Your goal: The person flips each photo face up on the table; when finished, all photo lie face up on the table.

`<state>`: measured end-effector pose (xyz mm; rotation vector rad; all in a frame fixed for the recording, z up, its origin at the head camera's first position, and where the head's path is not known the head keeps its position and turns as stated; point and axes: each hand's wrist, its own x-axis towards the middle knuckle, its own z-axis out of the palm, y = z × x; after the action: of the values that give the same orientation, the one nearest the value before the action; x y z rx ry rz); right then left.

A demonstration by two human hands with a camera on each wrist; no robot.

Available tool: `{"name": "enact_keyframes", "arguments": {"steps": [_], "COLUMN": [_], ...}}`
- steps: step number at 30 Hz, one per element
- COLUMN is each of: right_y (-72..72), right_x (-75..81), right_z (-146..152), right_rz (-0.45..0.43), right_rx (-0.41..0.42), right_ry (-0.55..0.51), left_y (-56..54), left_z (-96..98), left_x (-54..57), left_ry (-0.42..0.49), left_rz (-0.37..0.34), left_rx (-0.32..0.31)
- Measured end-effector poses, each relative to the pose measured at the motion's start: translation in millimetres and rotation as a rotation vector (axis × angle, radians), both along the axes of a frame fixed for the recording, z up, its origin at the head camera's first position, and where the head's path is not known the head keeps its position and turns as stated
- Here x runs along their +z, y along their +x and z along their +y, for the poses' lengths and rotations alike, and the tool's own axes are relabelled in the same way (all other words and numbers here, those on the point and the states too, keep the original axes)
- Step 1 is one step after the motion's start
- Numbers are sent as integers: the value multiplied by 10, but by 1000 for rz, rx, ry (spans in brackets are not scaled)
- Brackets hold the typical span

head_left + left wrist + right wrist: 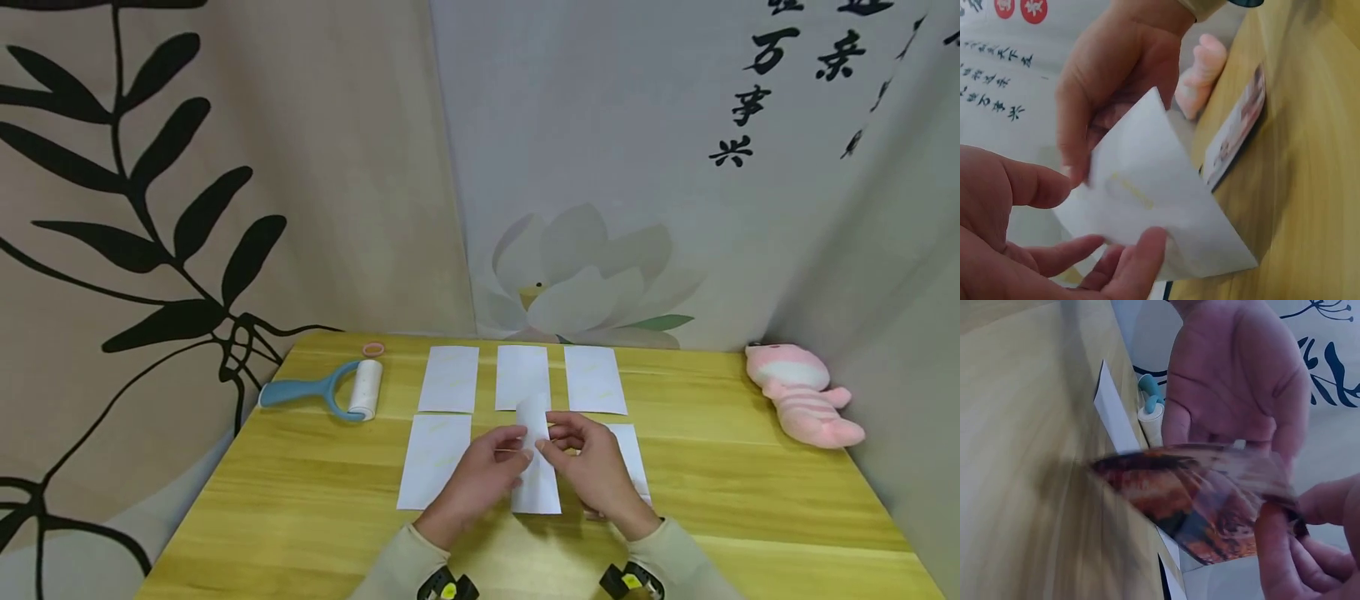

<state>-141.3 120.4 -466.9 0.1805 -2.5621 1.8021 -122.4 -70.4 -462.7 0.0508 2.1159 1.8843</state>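
Observation:
A picture card (pixel 537 487) stands bowed and upright above the table between my two hands. In the left wrist view its white back (pixel 1147 162) carries faint yellow print; the right wrist view shows its glossy, colourful front (pixel 1191 500). My left hand (pixel 486 467) holds the card's left side, fingertips against the back. From the other side my right hand (pixel 592 467) pinches it, with the thumb on the picture face. Beneath and beside the right hand lies another card (pixel 632 454), partly hidden. A white card (pixel 435 462) lies left of my left hand.
Three white cards, left (pixel 448 379), middle (pixel 522 375) and right (pixel 595 379), lie in a row farther back. A blue-handled lint roller (pixel 307 390) and a small pink ring (pixel 372 349) are at the back left. A pink plush toy (pixel 804 396) lies at the right edge.

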Motion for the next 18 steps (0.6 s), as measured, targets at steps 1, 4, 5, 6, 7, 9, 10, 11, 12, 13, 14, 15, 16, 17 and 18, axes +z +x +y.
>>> {"name": "enact_keyframes", "arguments": {"steps": [1,4,5,6,7,9,10,11,12,13,14,15,16,17,18], "right_y": [3,8,8,9,11,15,18,21,25,28,27,30,31,29,28], "right_x": [2,3,4,6,10,15,20,23,29,32,33,38,41,43,46], "right_z": [-11,-37,-46,-55,-63,-75,-81,-86,-91,-95,-98,-101,-102,-102,-101], "right_rz": [9,23,23,23,22,15,13,11,4,-8,-23,-37,-50,-60,-70], "right_rx": [5,27,40,52,67,90,98,101,105,112,116,123,129,137,144], "right_ry": [-9,-48,-68,-85,-107,-133,-141,-142,-154,-171,-184,-207,-226,-246,-266], "left_y": [8,23,27,29,29,29,27,24,20,17,14,8,1,-6,-13], "left_z": [5,17,19,20,20,17,15,12,8,4,-3,-9,-16,-24,-33], "left_x": [6,24,26,31,31,36,38,40,46,48,51,52,52,51,45], "left_ry": [27,87,102,116,130,155,165,172,170,162,154,146,134,125,118], "left_rz": [-6,-7,-2,1,6,11,15,16,17,22,27,34,44,51,60], "left_rx": [-4,-18,-23,-27,-32,-42,-47,-53,-56,-60,-63,-64,-60,-55,-49]}}
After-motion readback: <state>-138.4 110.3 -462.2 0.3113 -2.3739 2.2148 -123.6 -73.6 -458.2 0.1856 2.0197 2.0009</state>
